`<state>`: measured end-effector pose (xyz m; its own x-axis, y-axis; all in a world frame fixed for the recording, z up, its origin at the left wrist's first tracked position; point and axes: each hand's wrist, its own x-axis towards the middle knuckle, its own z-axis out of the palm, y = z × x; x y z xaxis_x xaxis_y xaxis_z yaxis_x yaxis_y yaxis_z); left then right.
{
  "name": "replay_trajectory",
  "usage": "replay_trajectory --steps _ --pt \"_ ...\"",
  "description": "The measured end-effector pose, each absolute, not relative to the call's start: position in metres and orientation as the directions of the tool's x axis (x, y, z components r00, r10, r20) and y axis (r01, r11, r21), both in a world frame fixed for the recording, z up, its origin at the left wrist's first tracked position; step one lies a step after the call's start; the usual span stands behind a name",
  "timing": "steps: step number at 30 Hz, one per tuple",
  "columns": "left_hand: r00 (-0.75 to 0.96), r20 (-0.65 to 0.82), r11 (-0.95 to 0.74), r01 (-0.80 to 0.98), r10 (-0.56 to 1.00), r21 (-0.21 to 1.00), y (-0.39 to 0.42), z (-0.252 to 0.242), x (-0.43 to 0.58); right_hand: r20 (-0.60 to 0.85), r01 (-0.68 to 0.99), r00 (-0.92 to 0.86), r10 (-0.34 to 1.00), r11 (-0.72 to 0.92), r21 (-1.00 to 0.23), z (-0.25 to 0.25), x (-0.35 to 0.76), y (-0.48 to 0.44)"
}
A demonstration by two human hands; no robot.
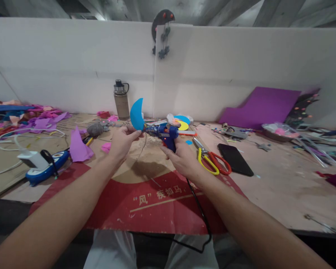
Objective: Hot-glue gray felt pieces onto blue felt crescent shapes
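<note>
My left hand (126, 139) pinches the lower end of a blue crescent-shaped piece (137, 115), which stands upright above the fingers. A thin string hangs down beside those fingertips. In my right hand (179, 151) is a blue hot glue gun (168, 135), its grip wrapped by the fingers. Its nozzle points left at the crescent's lower tip; whether it touches cannot be told. A clear glue stick (187, 132) comes out of the gun's back. The black cord (198, 205) runs down from the grip over the table edge.
Red-and-yellow-handled scissors (210, 158) and a black phone (235, 159) lie right of my right hand. A bottle (121, 101) stands at the back. Left are a blue power strip (46, 170), grey yarn (95, 129) and purple scraps (80, 145). A purple sheet (263, 106) leans against the wall.
</note>
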<state>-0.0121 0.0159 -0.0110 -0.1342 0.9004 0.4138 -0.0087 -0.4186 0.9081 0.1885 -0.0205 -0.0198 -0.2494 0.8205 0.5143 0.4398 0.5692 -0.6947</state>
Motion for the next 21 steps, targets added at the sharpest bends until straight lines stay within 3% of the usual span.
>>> replay_trajectory --steps 21 --pt "-0.127 0.429 -0.427 0.045 0.894 0.903 0.0154 -0.0111 -0.0116 0.520 0.425 -0.213 0.827 0.558 -0.713 -0.0199 0.1888 -0.0197"
